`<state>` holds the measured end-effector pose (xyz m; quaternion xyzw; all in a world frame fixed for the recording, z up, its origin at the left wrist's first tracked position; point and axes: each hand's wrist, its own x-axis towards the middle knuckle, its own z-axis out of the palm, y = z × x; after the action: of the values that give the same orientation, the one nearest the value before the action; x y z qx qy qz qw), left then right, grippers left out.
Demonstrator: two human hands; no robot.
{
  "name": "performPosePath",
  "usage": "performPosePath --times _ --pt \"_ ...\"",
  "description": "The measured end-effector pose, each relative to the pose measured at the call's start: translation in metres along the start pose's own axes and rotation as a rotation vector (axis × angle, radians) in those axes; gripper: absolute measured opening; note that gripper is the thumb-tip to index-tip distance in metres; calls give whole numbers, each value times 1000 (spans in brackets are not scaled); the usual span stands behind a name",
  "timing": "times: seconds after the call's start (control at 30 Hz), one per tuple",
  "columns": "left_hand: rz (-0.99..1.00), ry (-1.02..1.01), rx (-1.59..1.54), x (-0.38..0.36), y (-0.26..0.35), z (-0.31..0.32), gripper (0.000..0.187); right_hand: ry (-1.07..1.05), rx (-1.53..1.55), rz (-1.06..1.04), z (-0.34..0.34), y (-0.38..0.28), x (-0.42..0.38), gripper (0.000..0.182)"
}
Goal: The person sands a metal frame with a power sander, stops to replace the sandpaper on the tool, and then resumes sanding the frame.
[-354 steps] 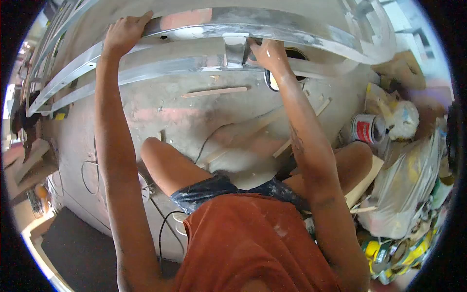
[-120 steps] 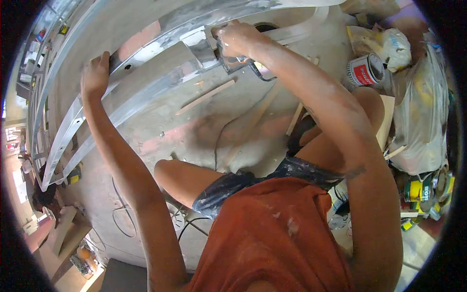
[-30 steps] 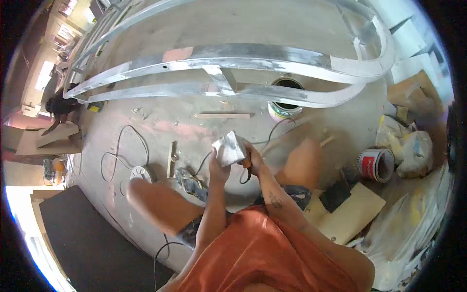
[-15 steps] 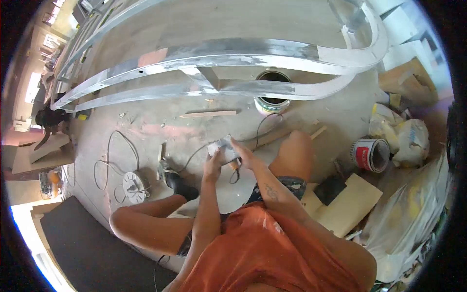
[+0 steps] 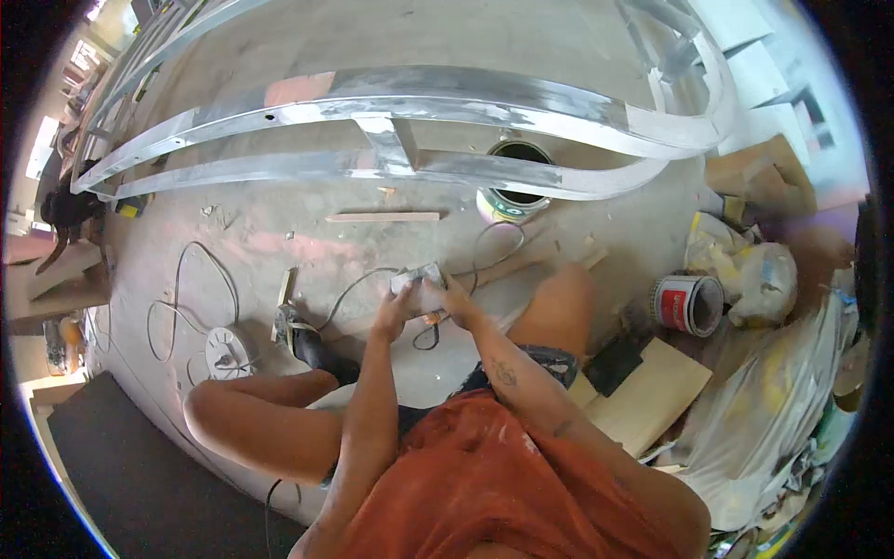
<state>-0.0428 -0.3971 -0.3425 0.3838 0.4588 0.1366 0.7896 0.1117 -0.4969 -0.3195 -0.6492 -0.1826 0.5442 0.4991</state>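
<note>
Both hands grip what looks like a corded power sander (image 5: 424, 291), its flat, pale grey rectangular face turned up, in front of my lap. My left hand (image 5: 394, 312) is closed around its left side, thumb on the face. On the opposite side, my right hand (image 5: 453, 300) is closed with its thumb pressing the upper face. An orange part and a black cable loop show just below the hands. Beyond them runs a curved metal frame (image 5: 391, 144) with white and grey patches. Fine detail on the grey face is too small to make out.
A paint bucket (image 5: 512, 200) stands under the frame's near rail. A wooden strip (image 5: 383, 217) lies on the floor. A round cord reel (image 5: 226, 351) sits left, its cable looping over the floor. At right are a red-labelled can (image 5: 687, 306), plastic bags (image 5: 759, 279) and a board (image 5: 661, 391).
The whole view has shifted a little, so most things sit further left. Both hands still hold the sander, its face tilted slightly differently, and the right thumb lies further over it.
</note>
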Motion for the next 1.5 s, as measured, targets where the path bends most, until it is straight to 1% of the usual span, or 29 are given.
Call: performPosePath --times 0.07,0.1,0.17,0.3,0.37,0.47,0.5,0.57,0.6,0.7,0.77,0.8,0.83,0.9,0.93,0.97,1.0,1.03,1.07,1.13,1.17,1.23,1.27,1.3,1.33,1.37,1.4,1.43,1.5 --pt "34 -32 -30 -2 -7 -2 52 -32 -31 -59 0 47 24 68" --pt "36 -22 -40 -4 -9 -4 52 -43 -39 -55 0 38 17 68" --pt "88 -32 32 -3 -8 -5 55 -58 -71 -190 -2 6 -2 67" --pt "48 33 46 -15 4 5 57 -53 -148 -169 -7 9 2 68" --pt "24 98 108 -17 -1 2 57 21 -301 -229 -8 39 19 56" --pt "62 76 189 -8 -13 -8 58 -2 -412 -118 -8 -3 -5 60" --pt "65 90 181 -13 -8 -4 58 -18 -417 -119 -6 -3 -6 60" --pt "10 98 201 -24 12 9 74 80 -416 -127 -4 -1 -4 62" --pt "16 104 196 -23 12 9 74 72 -420 -132 -4 3 -2 62" --pt "69 105 281 -15 7 2 75 27 -352 -152 -8 6 2 62" --pt "133 245 571 -1 -10 -14 74 -21 -330 -152 -8 -8 -3 60" --pt "136 309 672 -8 -4 -12 70 -10 -462 -143 -13 5 7 58" --pt "148 324 660 -10 -3 -13 70 -23 -474 -157 -13 7 11 58" --pt "95 223 232 -13 -3 -19 61 37 -619 -154 -15 11 17 56" --pt "104 233 219 -14 -13 -24 61 55 -471 -122 -13 9 16 55" --pt "60 195 7 -13 -20 -32 55 46 -477 -134 -15 4 19 55" --pt "12 153 -198 -17 -28 -39 49 41 -596 -147 -12 -13 10 55" --pt "16 160 -193 -28 -35 -40 49 38 -712 -157 -10 -18 7 56" --pt "29 129 -205 -35 -39 -39 46 36 -706 -169 -9 -18 12 56" --pt "61 88 -217 -34 -31 -38 44 -188 -801 -202 -24 -13 30 61" --pt "66 86 -157 -33 -29 -38 46 -186 -808 -210 -32 -17 36 61" --pt "76 88 -101 -27 -28 -44 49 -535 -724 -121 -41 -40 38 67" --pt "81 30 -71 -22 -30 -52 52 -542 -729 -124 -46 -45 39 67" --pt "87 -24 -42 -24 -22 -53 55 -588 -656 -30 -51 -48 42 67" --pt "98 -14 -50 -26 -15 -54 55 -635 -586 61 -51 -53 46 67" --pt "124 -56 123 -28 -6 -55 57 -647 -600 51 -50 -57 51 67" --pt "149 -95 297 -29 4 -54 60 -673 -669 72 -48 -67 51 61" --pt "162 -86 288 -25 4 -57 60 -695 -738 95 -47 -81 48 56" --pt "187 -118 326 -18 0 -63 54 -732 -820 109 -48 -90 55 57"
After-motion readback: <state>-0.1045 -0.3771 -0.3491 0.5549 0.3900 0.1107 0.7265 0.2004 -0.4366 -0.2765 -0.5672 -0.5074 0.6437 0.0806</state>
